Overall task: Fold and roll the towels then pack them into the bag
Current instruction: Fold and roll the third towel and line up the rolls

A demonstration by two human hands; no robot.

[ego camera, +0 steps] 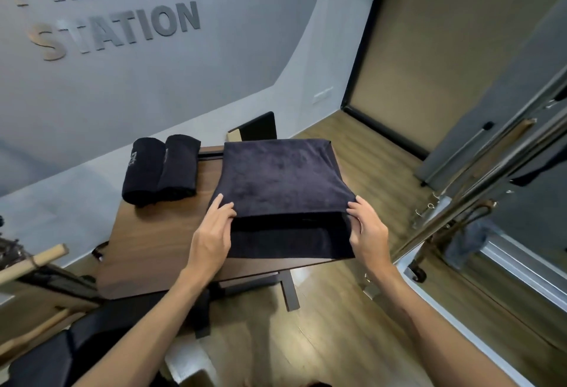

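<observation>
A dark navy towel point(277, 181) lies folded on the right half of the wooden table point(153, 239), its upper layer doubled over a lower layer that shows near the front edge. My left hand point(214, 230) pinches the upper layer's near left corner. My right hand point(366, 227) pinches its near right corner. Two rolled dark towels point(159, 169) lie side by side at the table's back left. No bag is clearly visible.
A dark board or chair back point(257, 127) stands behind the table against the grey wall. Metal frame equipment point(478, 202) stands to the right on the wooden floor. A wooden bar point(33, 261) and dark gear sit at the left edge.
</observation>
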